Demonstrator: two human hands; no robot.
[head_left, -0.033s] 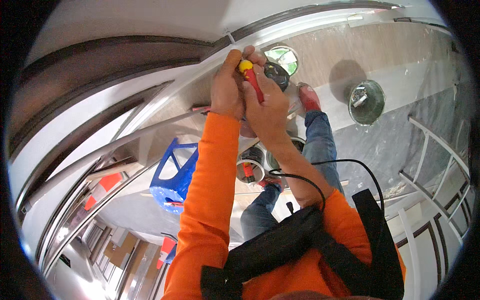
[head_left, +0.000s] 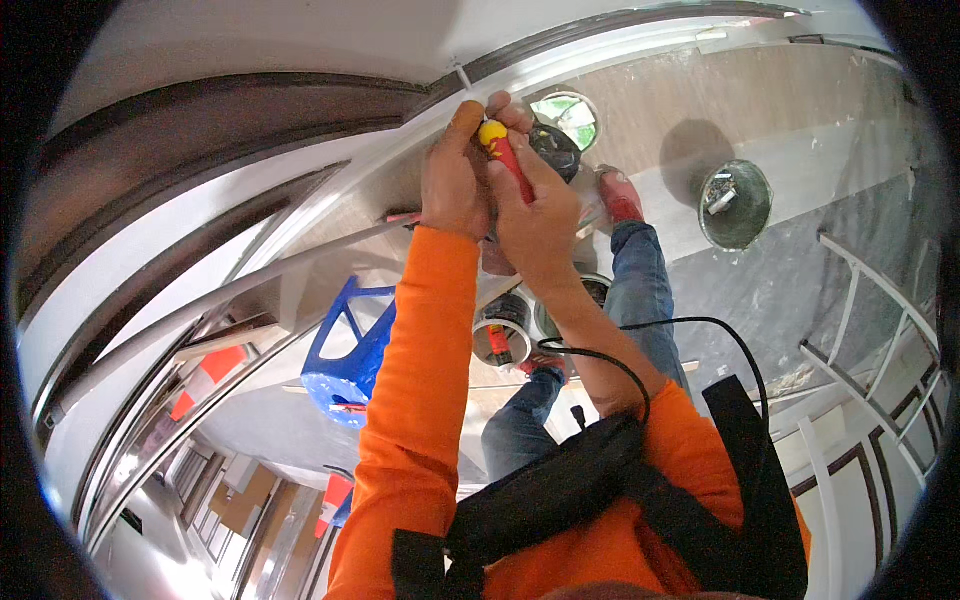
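A tool with a red-and-yellow handle (head_left: 512,168) slants up toward the wall in front of me. Around the red part of the handle, the fingers of my right hand (head_left: 538,215) are closed. My left hand (head_left: 455,185) is closed about the tool's front, near its yellow end, with an orange covering on one fingertip. Beyond the fingers a thin pale shaft (head_left: 463,76) reaches the dark strip (head_left: 510,62) along the wall. How the shaft joins the handle is hidden by my fingers.
Below my arms stand a bucket (head_left: 484,352) with a red-and-black object in it, a blue stool (head_left: 340,375) and a black tub (head_left: 556,150). A grey bucket with debris (head_left: 745,225) is at the right, near a white metal frame (head_left: 890,285). A long pole (head_left: 250,290) crosses the left.
My right hand and the lower end of the handle have shifted slightly to the right. My left hand has hardly moved, and both hands keep their hold.
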